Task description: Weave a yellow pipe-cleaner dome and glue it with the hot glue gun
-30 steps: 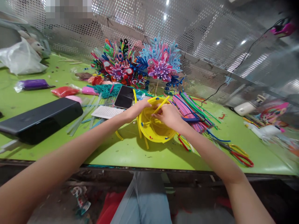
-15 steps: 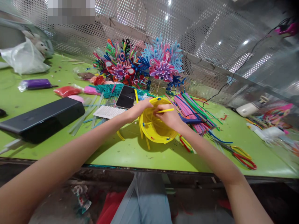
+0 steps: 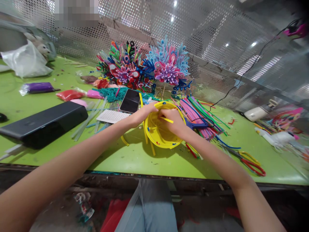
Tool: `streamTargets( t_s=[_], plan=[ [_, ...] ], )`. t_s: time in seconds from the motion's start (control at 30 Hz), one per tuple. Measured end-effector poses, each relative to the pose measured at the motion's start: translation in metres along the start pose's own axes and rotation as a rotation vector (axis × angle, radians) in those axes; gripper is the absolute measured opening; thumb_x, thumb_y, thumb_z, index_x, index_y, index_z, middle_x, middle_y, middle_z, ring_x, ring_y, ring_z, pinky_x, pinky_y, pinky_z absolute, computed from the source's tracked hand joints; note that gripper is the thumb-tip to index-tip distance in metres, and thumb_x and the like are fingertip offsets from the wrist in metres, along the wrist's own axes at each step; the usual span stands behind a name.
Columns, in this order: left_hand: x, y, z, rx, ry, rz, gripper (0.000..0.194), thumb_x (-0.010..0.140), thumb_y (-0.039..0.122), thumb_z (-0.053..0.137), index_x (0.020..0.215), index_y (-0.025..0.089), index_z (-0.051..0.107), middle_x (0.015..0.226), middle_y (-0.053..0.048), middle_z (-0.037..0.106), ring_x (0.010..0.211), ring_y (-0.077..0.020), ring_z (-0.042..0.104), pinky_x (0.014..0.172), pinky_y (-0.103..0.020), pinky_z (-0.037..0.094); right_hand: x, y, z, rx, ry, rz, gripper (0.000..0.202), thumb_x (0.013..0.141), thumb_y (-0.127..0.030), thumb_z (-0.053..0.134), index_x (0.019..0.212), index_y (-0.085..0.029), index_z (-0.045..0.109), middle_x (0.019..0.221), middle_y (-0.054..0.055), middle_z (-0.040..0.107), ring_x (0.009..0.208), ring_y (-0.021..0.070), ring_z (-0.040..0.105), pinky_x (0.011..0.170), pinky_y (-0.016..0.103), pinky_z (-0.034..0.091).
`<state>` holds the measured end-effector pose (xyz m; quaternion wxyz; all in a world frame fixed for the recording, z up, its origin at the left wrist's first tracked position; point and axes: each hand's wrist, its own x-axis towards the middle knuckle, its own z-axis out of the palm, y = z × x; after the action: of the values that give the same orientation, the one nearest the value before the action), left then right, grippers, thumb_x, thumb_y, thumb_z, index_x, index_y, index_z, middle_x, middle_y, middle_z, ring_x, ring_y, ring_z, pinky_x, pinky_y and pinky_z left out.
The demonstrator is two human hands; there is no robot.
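A round yellow hollow piece (image 3: 159, 137), like a basket or hat with small blue and red bits along its rim, is tilted with its opening toward me. My left hand (image 3: 149, 110) grips its upper left rim, the thumb inside and the other fingers hidden behind. Inside the opening, my right hand (image 3: 171, 118) is closed in a pinch on a yellow strip (image 3: 167, 120), probably a pipe cleaner. Its fingertips are partly hidden. More yellow strips (image 3: 153, 149) hang at the piece's left side. A blue-handled tool (image 3: 199, 125) lies just right of my right hand.
Pipe cleaner bundles (image 3: 190, 111) and scissors (image 3: 251, 162) lie to the right. A black box (image 3: 45, 120), a phone (image 3: 130, 101) and a white beaded sheet (image 3: 112, 116) are at the left. Colourful fuzzy flower pieces (image 3: 169, 69) stand at the back.
My right hand has shifted slightly left and deeper into the yellow piece. The yellow strip in it now slants down to the right. My left hand stays on the rim.
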<state>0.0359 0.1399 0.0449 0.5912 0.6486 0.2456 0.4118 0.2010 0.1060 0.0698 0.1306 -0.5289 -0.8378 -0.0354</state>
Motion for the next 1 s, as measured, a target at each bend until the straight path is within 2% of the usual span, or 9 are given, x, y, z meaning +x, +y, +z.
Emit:
streamTargets(
  t_s=[0.13,0.27,0.4,0.53,0.7,1.0],
  plan=[
    [0.002,-0.002,-0.001,0.003,-0.002,-0.004,0.045,0.072,0.035,0.053,0.111,0.014,0.061,0.115,-0.010,0.067,0.116,-0.0314,0.055,0.102,-0.045,0.042,-0.002,-0.011,-0.012,-0.151,-0.112,-0.037,0.023,0.084,-0.006,0.050,0.097,-0.012,0.068,0.101,0.011,0.074,0.093,0.0213,0.067,0.074,0.028,0.039],
    [0.002,-0.001,0.000,0.018,0.011,0.001,0.047,0.071,0.034,0.053,0.112,0.014,0.061,0.120,-0.010,0.066,0.116,-0.0311,0.054,0.102,-0.044,0.042,-0.003,-0.023,-0.021,-0.253,-0.199,-0.049,0.027,0.088,-0.005,0.044,0.107,-0.009,0.064,0.109,0.014,0.072,0.100,0.0231,0.066,0.074,0.029,0.039],
    [0.001,0.005,0.003,0.029,-0.015,0.035,0.044,0.071,0.031,0.052,0.110,0.014,0.064,0.116,-0.009,0.068,0.117,-0.0305,0.054,0.103,-0.045,0.042,-0.001,-0.023,-0.016,-0.404,-0.178,-0.029,0.030,0.096,-0.012,0.037,0.114,-0.012,0.061,0.106,0.013,0.072,0.092,0.0230,0.067,0.065,0.030,0.035],
    [0.000,0.009,0.005,0.054,-0.034,0.057,0.042,0.072,0.032,0.050,0.108,0.015,0.063,0.113,-0.008,0.068,0.117,-0.0296,0.054,0.103,-0.045,0.042,-0.001,-0.020,-0.012,-0.489,-0.146,-0.033,0.033,0.099,-0.015,0.032,0.114,-0.014,0.061,0.103,0.013,0.072,0.089,0.0225,0.068,0.060,0.032,0.031],
    [0.001,0.008,0.005,0.057,-0.032,0.048,0.042,0.069,0.033,0.051,0.105,0.014,0.063,0.111,-0.010,0.067,0.117,-0.0304,0.054,0.104,-0.047,0.041,-0.001,-0.022,-0.013,-0.507,-0.150,-0.060,0.036,0.100,-0.016,0.030,0.118,-0.013,0.062,0.103,0.014,0.072,0.090,0.0223,0.066,0.061,0.033,0.029],
    [0.001,0.003,0.002,0.069,-0.021,0.044,0.041,0.069,0.032,0.052,0.103,0.014,0.064,0.117,-0.010,0.065,0.118,-0.0290,0.052,0.110,-0.047,0.037,-0.001,-0.018,-0.008,-0.518,-0.131,-0.133,0.040,0.102,-0.017,0.028,0.125,-0.013,0.060,0.101,0.016,0.071,0.095,0.0225,0.064,0.067,0.034,0.033]
  ],
)
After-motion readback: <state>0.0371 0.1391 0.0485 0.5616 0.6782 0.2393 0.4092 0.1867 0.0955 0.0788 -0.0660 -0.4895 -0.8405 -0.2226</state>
